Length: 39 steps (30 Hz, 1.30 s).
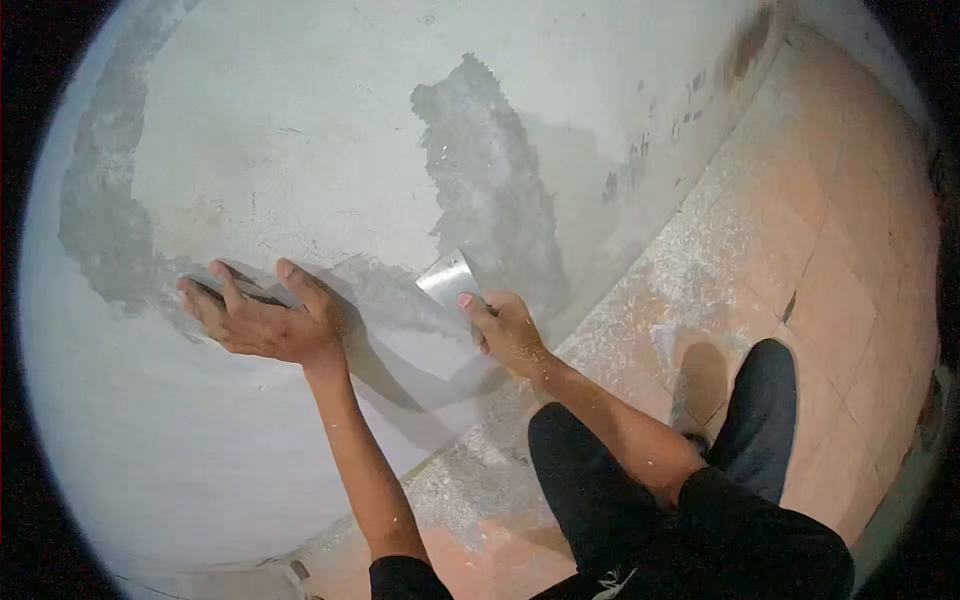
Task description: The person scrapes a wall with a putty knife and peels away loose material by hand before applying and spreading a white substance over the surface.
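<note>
My right hand point(516, 336) grips a scraper point(450, 276) with a broad, shiny metal blade, its thumb pressed along the blade's base. The blade overlaps a bare grey patch point(490, 170) on the pale wall point(280, 150), where the coating is gone and the edges are ragged. To the left, my left hand point(268, 322) is open with its fingers spread, close to the wall at a grey strip that runs between the patches. Nothing shows in that hand. Small pale flecks dot both forearms.
Orange floor tiles point(850, 290) meet the wall along a slanting line on the right. White flakes point(640, 320) lie scattered over the floor by the wall's foot. Another grey patch point(108, 190) runs down the wall's left side. My bent knees point(590, 470) are close to the wall.
</note>
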Each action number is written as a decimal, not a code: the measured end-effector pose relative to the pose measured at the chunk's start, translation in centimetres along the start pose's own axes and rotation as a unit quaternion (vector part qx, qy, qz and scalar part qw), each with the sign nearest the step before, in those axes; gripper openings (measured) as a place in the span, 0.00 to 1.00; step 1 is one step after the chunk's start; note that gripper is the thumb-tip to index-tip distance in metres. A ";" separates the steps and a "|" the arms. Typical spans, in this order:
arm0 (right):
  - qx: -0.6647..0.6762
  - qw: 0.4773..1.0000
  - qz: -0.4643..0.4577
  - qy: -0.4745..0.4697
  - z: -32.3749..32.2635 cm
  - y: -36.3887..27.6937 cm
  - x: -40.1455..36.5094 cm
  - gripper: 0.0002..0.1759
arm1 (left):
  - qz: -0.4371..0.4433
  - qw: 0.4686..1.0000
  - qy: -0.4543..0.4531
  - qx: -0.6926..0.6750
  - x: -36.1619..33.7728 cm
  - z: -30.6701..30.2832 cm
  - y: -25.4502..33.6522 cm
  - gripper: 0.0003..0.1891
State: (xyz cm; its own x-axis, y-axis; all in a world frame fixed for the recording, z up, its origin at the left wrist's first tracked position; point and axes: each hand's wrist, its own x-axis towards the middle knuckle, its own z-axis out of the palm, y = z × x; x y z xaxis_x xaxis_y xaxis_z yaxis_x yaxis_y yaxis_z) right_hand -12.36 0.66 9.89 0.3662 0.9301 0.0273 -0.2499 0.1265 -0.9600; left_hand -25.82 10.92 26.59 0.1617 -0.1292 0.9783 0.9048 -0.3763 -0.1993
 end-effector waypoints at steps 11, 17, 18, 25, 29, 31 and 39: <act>0.055 0.998 0.029 -0.029 0.2 -2.2 -0.4 0.23 | 0.391 0.884 -0.196 -0.165 -2.8 -1.7 -0.9 0.21; 0.120 0.992 0.002 -0.039 0.8 -1.6 0.0 0.22 | 0.578 0.747 -0.306 -0.121 -2.3 -2.6 0.2 0.24; 0.079 0.996 0.004 -0.027 0.8 -2.5 -0.3 0.21 | 0.574 0.745 -0.319 -0.115 -2.2 -2.4 0.2 0.24; 0.189 0.963 -0.025 -0.188 -0.9 2.9 -0.9 0.13 | 0.582 0.739 -0.324 -0.099 -2.5 -2.5 0.0 0.24; 0.160 0.967 0.038 -0.192 -2.8 4.4 -3.8 0.13 | 0.546 0.766 -0.312 -0.138 -3.3 -1.9 -0.1 0.25; 0.128 0.976 0.037 -0.172 -3.5 4.5 -4.4 0.16 | 0.529 0.760 -0.342 -0.159 -2.9 -2.5 0.3 0.25; 0.097 0.988 0.024 -0.116 -5.6 3.2 -5.9 0.20 | -0.143 0.839 -0.405 -0.334 -8.5 -7.9 9.2 0.16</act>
State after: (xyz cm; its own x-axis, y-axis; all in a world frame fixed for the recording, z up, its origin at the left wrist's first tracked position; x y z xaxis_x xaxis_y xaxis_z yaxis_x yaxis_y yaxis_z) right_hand -10.28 -6.31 5.06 0.1403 0.9878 0.0679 -0.4376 0.1234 -0.8907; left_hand -21.97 1.32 15.96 0.4356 0.6175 0.6549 0.5729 -0.7514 0.3274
